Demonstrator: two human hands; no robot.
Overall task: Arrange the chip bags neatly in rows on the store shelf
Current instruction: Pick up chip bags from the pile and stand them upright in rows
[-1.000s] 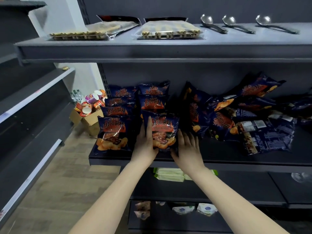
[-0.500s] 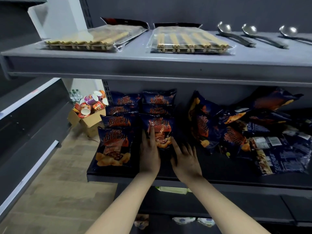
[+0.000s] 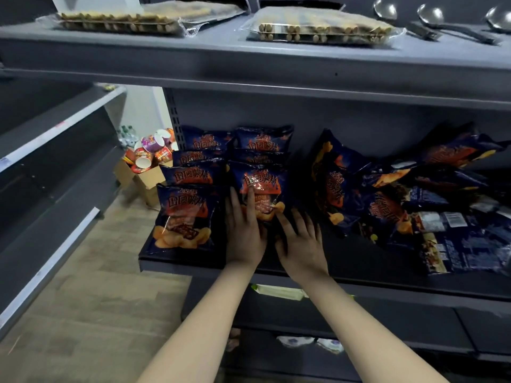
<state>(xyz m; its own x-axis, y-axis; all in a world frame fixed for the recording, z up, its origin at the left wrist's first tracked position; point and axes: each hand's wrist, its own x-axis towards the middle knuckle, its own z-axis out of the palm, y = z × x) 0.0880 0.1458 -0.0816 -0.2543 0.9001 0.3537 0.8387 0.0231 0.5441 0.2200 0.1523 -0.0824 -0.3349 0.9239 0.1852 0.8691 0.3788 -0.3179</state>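
Observation:
Dark blue chip bags with orange print stand in two overlapping rows at the left of the middle shelf (image 3: 193, 265). The front bag of the left row (image 3: 184, 214) lies alone near the edge. My left hand (image 3: 244, 233) lies flat with straight fingers on the front bag of the second row (image 3: 261, 189). My right hand (image 3: 301, 244) rests beside it, fingers spread, its fingertips touching that bag's lower right corner. A loose heap of the same bags (image 3: 414, 200) sprawls over the right half of the shelf.
The upper shelf (image 3: 249, 62) holds two clear packs of wafer rolls (image 3: 318, 30) and metal ladles (image 3: 453, 26). A cardboard box of cup noodles (image 3: 149, 158) sits on the wooden floor at left. Green packs (image 3: 276, 291) lie on the shelf below.
Both hands pushed the front bag of the second row back against its row. The camera has moved closer to the shelf.

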